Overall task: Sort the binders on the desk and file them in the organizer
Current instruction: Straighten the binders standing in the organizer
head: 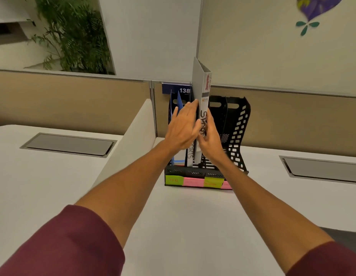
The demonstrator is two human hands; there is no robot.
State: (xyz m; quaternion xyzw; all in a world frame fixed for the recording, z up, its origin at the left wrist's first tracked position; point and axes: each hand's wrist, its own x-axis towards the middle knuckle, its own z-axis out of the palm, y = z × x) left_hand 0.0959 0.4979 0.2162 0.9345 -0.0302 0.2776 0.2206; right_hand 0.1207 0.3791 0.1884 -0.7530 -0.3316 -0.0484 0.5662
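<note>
A black perforated organizer [238, 134] stands at the back of the white desk, with green and pink sticky notes [193, 182] on its front lip. A tall grey-white binder [202, 84] with "SPORTS" on its spine stands upright in a middle slot. My left hand [182, 127] lies flat against the binder's left face, fingers spread. My right hand [210, 140] grips the spine from the right. Another "SPORTS" binder [190, 155] and a blue folder [179, 102] sit in the slots to the left, partly hidden by my left hand.
A beige partition wall [73, 100] runs behind the organizer, with a blue "138" plate [176, 90]. A low white divider [137, 136] juts out left of the organizer. Grey cable hatches [69, 144] [322, 168] are set into the desk on both sides.
</note>
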